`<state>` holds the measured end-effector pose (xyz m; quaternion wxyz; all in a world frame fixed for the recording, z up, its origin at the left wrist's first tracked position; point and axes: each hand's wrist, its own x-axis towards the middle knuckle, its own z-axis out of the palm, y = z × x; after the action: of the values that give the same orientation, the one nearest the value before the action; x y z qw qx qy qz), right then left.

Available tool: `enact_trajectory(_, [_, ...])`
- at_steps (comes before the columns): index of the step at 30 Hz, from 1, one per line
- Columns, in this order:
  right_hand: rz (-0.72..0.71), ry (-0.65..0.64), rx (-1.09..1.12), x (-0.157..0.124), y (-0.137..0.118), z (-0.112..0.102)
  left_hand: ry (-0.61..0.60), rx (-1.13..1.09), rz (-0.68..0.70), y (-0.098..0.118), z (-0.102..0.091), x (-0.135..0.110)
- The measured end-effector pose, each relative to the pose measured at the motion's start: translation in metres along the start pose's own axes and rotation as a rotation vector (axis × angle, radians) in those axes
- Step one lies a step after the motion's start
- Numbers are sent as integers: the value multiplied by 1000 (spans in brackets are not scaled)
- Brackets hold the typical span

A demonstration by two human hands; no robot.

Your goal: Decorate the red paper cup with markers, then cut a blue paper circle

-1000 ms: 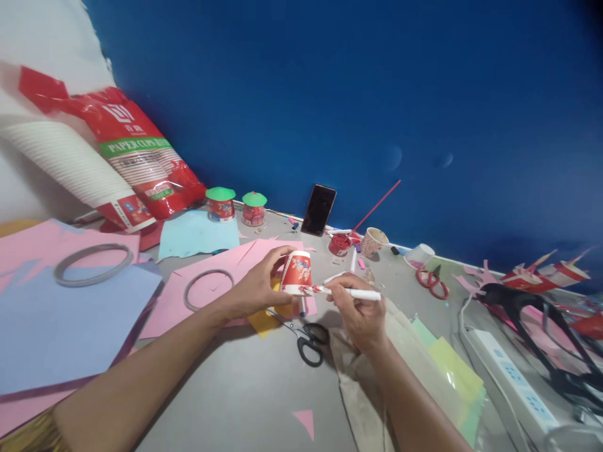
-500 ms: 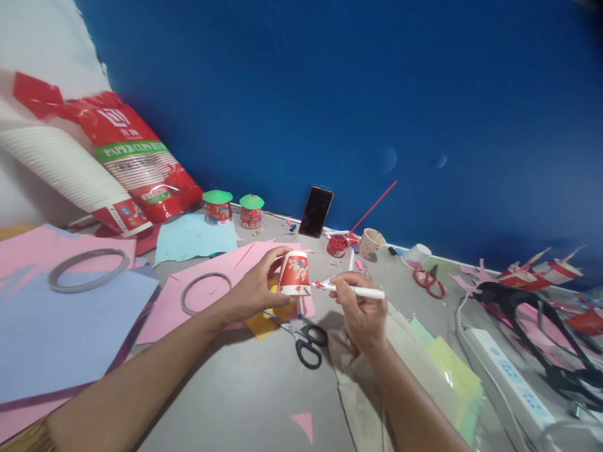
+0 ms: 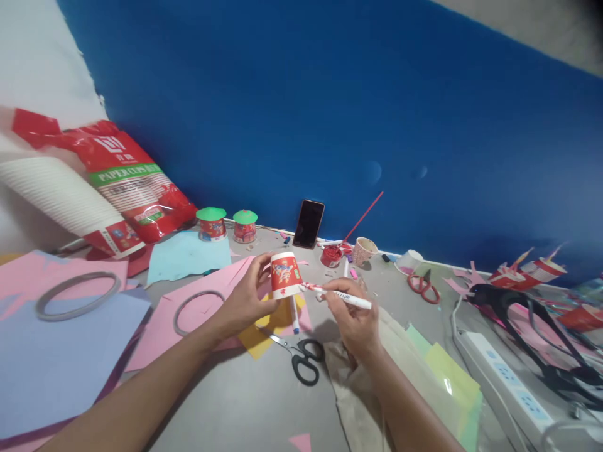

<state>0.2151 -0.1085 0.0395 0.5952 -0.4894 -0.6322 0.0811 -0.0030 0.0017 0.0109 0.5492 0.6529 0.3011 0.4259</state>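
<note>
Grey surface [image 3: 226,402] carries a red plastic bag [image 3: 125,169] lettered for paper cups, its contents hard to tell; next to it lies a nested stack of cups [image 3: 51,194]. Left hand [image 3: 247,301] has its grip curled around a red paper cup [image 3: 285,273], which is held up, mouth downward. Farther back, a small tub [image 3: 331,255] holds something red. Right hand [image 3: 353,320] has its grip pinching a white marker [image 3: 348,300], tip at or just beside the cup's pale rim band. Marking that band seems the step in hand; next calls for a steady cup and light pressure.
</note>
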Motion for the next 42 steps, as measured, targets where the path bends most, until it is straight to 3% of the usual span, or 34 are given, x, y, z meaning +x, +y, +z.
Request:
enact_trajectory(4, [-62,-48,-5,0,-2,-1,-37,-41,-8,-7,-3,2])
enact_trajectory(15, [12,-49,-19,0,-4,-3,-114,-107,6,-8,-4,2])
enact_trajectory(28, [102,-84,-16,-1,-3,-5,-92,-126,-20,-1,-1,0])
enact_trajectory(36, [74,-14,-10,0,-6,-3,-114,-103,-7,-1,-3,1])
enact_trajectory(42, [84,-46,-20,-2,-7,1,-117,-131,6,0,-1,0])
